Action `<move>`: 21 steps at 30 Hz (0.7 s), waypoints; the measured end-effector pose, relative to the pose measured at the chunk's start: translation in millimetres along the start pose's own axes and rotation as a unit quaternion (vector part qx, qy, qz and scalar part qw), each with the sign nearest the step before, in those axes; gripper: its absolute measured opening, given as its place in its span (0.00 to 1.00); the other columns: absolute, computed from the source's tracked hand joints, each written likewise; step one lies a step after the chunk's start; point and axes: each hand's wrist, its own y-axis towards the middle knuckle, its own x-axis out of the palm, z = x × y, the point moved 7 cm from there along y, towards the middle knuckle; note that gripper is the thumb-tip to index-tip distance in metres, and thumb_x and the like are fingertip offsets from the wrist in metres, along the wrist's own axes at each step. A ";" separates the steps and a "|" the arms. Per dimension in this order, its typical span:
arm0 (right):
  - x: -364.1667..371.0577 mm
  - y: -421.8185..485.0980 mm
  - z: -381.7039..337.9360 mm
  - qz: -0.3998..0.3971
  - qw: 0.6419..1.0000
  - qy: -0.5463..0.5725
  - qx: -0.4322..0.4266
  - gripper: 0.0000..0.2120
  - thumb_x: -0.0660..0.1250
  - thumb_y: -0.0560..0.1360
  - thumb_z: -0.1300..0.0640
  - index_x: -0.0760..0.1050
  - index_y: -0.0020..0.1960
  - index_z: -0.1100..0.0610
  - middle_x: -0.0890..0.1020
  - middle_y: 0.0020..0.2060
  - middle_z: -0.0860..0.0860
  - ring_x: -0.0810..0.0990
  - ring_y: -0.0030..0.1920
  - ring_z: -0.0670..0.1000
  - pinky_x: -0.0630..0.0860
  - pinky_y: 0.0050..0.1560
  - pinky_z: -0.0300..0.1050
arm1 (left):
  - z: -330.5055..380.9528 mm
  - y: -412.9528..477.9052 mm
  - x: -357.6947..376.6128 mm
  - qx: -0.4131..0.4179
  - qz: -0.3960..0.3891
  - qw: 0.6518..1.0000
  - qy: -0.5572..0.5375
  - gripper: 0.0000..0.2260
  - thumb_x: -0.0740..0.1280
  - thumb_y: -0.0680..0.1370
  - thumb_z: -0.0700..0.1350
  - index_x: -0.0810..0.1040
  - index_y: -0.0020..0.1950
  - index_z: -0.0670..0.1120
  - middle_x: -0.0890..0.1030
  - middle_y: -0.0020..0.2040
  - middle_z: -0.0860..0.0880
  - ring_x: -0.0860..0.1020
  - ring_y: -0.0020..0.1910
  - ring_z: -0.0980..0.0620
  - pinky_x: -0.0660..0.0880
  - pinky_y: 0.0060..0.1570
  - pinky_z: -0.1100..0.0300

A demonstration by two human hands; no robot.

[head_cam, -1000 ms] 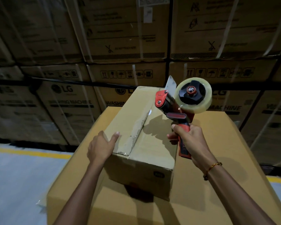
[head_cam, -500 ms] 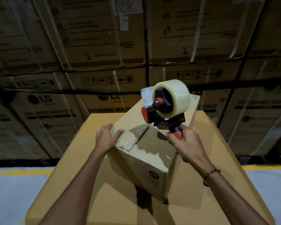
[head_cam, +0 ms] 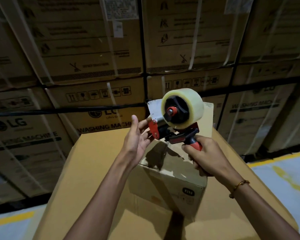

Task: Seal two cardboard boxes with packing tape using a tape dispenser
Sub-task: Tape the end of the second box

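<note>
A person's right hand (head_cam: pixel 204 157) grips the red-and-black handle of a tape dispenser (head_cam: pixel 176 122), held in the air just above a small cardboard box (head_cam: pixel 177 170) that sits on a larger carton (head_cam: pixel 97 170). The left hand (head_cam: pixel 137 141), fingers straight and holding nothing, reaches to the dispenser's red front end (contact there is hard to judge), with strapped washing-machine cartons (head_cam: pixel 93 49) stacked behind.
</note>
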 end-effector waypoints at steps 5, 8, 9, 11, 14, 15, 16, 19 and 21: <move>12.7 -9.6 -20.3 0.008 0.998 0.050 0.027 0.10 0.69 0.80 0.52 0.75 0.44 0.57 0.78 0.27 0.51 0.75 0.23 0.50 0.74 0.26 0.49 | -19.7 -2.7 -28.6 -0.060 0.026 0.998 -0.009 0.25 0.57 0.83 0.59 0.76 0.65 0.40 0.81 0.62 0.36 0.82 0.59 0.41 0.82 0.52 0.47; 15.7 -13.1 -34.1 0.017 0.997 0.074 0.023 0.09 0.69 0.80 0.53 0.75 0.46 0.58 0.79 0.30 0.52 0.76 0.27 0.52 0.73 0.30 0.54 | -27.3 -7.0 -35.7 -0.112 0.028 0.993 0.014 0.21 0.60 0.84 0.53 0.75 0.64 0.36 0.81 0.58 0.33 0.81 0.52 0.38 0.83 0.46 0.49; 16.2 -14.5 -38.3 0.018 0.996 0.081 0.019 0.09 0.69 0.80 0.54 0.75 0.47 0.59 0.79 0.31 0.53 0.76 0.28 0.54 0.72 0.32 0.56 | -24.9 -7.7 -36.1 -0.112 0.020 0.993 0.012 0.21 0.59 0.84 0.53 0.75 0.64 0.36 0.81 0.59 0.34 0.82 0.52 0.37 0.84 0.45 0.48; 16.8 -17.5 -46.0 0.022 0.996 0.084 0.015 0.10 0.69 0.80 0.54 0.76 0.49 0.61 0.80 0.32 0.54 0.76 0.29 0.55 0.70 0.35 0.57 | -12.3 -4.8 -34.4 -0.068 -0.002 0.998 0.017 0.19 0.58 0.84 0.55 0.77 0.65 0.43 0.82 0.62 0.40 0.82 0.58 0.40 0.81 0.54 0.45; 19.8 -22.0 -55.8 0.032 0.997 0.075 0.012 0.08 0.69 0.80 0.54 0.76 0.49 0.59 0.79 0.32 0.54 0.76 0.28 0.53 0.70 0.35 0.56 | 13.3 -7.3 -24.3 -0.009 -0.044 0.999 0.019 0.22 0.52 0.84 0.60 0.79 0.66 0.50 0.83 0.63 0.49 0.79 0.64 0.50 0.74 0.65 0.49; 21.0 -23.1 -58.6 0.036 0.997 0.071 0.012 0.08 0.69 0.80 0.54 0.76 0.49 0.59 0.79 0.32 0.54 0.76 0.28 0.52 0.70 0.34 0.55 | 16.7 -9.3 -19.0 -0.014 -0.062 0.998 0.013 0.26 0.50 0.84 0.62 0.78 0.68 0.49 0.83 0.63 0.49 0.78 0.66 0.50 0.72 0.67 0.51; 21.6 -24.3 -60.9 0.041 0.997 0.066 0.011 0.07 0.69 0.80 0.54 0.76 0.49 0.57 0.79 0.33 0.54 0.76 0.28 0.52 0.70 0.33 0.54 | 17.7 -11.1 -15.3 -0.022 -0.078 0.997 0.010 0.28 0.48 0.84 0.63 0.77 0.69 0.47 0.82 0.63 0.48 0.78 0.66 0.50 0.72 0.67 0.52; 21.9 -27.2 -65.1 0.052 0.998 0.043 0.008 0.06 0.69 0.80 0.53 0.76 0.49 0.55 0.79 0.33 0.54 0.77 0.27 0.50 0.70 0.30 0.49 | 18.5 -17.8 -10.5 -0.037 -0.100 0.994 -0.004 0.30 0.47 0.83 0.64 0.79 0.65 0.46 0.83 0.62 0.46 0.80 0.64 0.50 0.74 0.64 0.55; 22.7 -29.3 -65.6 0.056 0.998 0.028 0.008 0.06 0.69 0.80 0.53 0.77 0.50 0.56 0.80 0.33 0.53 0.77 0.27 0.50 0.72 0.30 0.50 | 16.5 -19.8 -11.9 -0.041 -0.094 0.995 -0.010 0.30 0.47 0.83 0.64 0.81 0.62 0.46 0.84 0.60 0.45 0.81 0.62 0.50 0.75 0.62 0.56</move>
